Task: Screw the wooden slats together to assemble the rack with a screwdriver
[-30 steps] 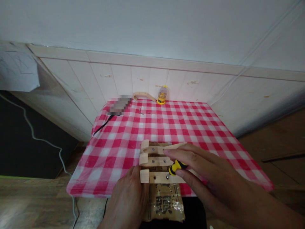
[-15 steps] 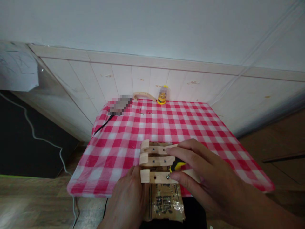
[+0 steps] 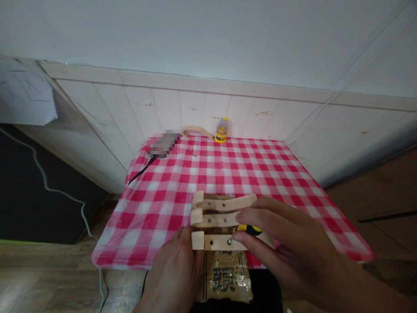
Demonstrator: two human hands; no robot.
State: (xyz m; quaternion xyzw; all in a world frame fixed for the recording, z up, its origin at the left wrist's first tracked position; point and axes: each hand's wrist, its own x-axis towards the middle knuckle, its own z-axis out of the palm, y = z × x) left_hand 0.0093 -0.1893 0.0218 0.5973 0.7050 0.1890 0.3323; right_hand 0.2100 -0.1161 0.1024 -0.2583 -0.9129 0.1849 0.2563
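Note:
A small wooden assembly of three curved slats [image 3: 213, 219] lies at the near edge of the red-and-white checked table [image 3: 163, 191]. My left hand [image 3: 177, 271] presses against its near left end, fingers curled against the wood. My right hand [image 3: 286, 248] is closed round a yellow-and-black screwdriver [image 3: 248, 229], whose tip sits on a screw in the nearest slat. A brown printed packet [image 3: 224, 274] lies under the assembly and hangs over the table edge.
At the table's far edge lie a curved wooden piece [image 3: 196, 130], a yellow bit holder [image 3: 222, 129], loose screws [image 3: 197, 153] and a blurred grey object [image 3: 163, 144] with a black cable. A white panelled wall stands behind. A white cord hangs at the left.
My right hand's fingers have closed from stretched-out over the slats to a pinch on the screwdriver handle, shifting slightly right. The left hand and the assembly have stayed put.

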